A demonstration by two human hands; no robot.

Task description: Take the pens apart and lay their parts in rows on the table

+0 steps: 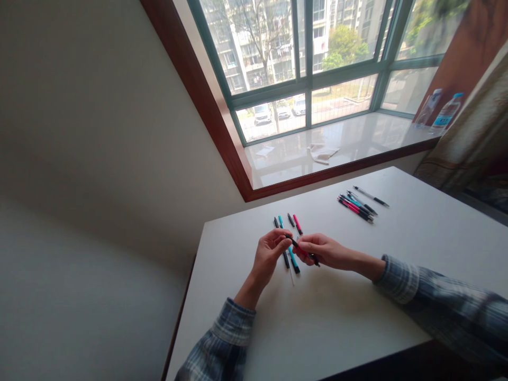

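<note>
My left hand (270, 254) pinches one end of a red and black pen (294, 242) between thumb and fingertips. My right hand (326, 251) is closed around the same pen's middle, its black far end poking out below the fingers. Whether the pen is in one piece cannot be seen, since fingers cover part of it. Beneath and behind the hands lie loose pen parts: a teal barrel (293, 260), a black barrel (286, 260), a thin white refill (291, 276), a red piece (297, 224) and a short black piece (291, 219).
On the right of the white table (357, 328) several pens (357, 207) lie in a bunch, with a single pen (371, 196) beside them. The windowsill (286, 166) behind holds a crumpled cloth (322, 153) and two plastic bottles (446, 114). A wall stands to the left.
</note>
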